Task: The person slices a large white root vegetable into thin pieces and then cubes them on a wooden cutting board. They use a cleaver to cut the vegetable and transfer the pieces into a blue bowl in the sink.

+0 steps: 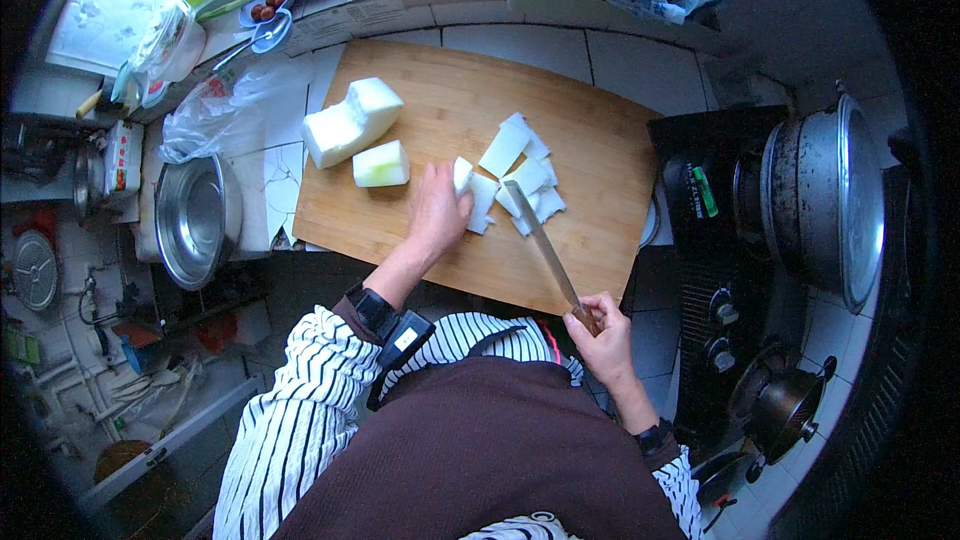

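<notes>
On a wooden cutting board (420,90), my left hand (439,206) holds a small piece of pale, peeled melon or gourd (463,175) under its fingers. My right hand (604,334) grips the brown handle of a long knife (550,251). The blade's tip rests over several thin white slices (529,176) that lie overlapping right of the middle. One more slice (482,202) lies just right of my left hand. Left of that hand are a short block (381,164) with a greenish patch and a larger curved chunk (352,124) of the same flesh.
Left of the board are a metal basin (191,225) and a clear plastic bag (217,112). A gas stove (701,277) on the right bears a large lidded pot (817,199) and a small pan (784,405). Containers and spoons (262,37) line the ledge behind the board.
</notes>
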Motion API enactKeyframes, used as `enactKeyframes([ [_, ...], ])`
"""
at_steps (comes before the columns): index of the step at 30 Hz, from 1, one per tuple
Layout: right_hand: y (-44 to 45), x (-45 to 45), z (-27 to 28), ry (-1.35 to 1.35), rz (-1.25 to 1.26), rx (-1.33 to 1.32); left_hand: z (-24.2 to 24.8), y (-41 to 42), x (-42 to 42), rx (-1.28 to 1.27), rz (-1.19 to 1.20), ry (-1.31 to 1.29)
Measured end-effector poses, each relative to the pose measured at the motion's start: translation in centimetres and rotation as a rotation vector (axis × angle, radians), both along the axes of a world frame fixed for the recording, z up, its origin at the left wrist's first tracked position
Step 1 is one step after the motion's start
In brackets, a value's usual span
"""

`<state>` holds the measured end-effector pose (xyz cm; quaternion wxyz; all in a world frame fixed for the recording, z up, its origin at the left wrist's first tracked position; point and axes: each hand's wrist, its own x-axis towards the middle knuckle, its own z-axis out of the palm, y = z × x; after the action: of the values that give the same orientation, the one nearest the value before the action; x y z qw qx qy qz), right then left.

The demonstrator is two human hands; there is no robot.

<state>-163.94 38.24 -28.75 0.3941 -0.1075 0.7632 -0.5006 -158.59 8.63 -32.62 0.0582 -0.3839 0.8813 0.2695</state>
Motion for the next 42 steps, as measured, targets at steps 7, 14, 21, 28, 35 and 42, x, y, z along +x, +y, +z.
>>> enactKeyframes([
  [7,0.3,0.4,-0.1,0.016,0.072,0.000,-0.1,3.6,0.7,-0.182,-0.138,0.069],
  [14,-0.3,-0.1,0.9,0.122,0.129,0.076,-0.2,1.2,1.1,-0.202,-0.273,0.135],
  [21,-3.4,-0.7,3.9,0.178,0.235,0.096,-0.1,-0.1,4.6,-0.109,-0.289,0.484],
  [28,-6.5,-0.7,4.9,0.355,0.287,0.107,-0.6,-1.0,4.6,-0.035,-0.274,0.448],
  [35,-7.0,-0.8,5.4,0.280,0.198,0.226,0.4,0.6,6.0,0.315,0.046,0.262],
  [42,-7.5,-0.3,5.3,0.271,0.194,0.270,-0.7,-0.7,4.6,0.405,0.048,0.315],
])
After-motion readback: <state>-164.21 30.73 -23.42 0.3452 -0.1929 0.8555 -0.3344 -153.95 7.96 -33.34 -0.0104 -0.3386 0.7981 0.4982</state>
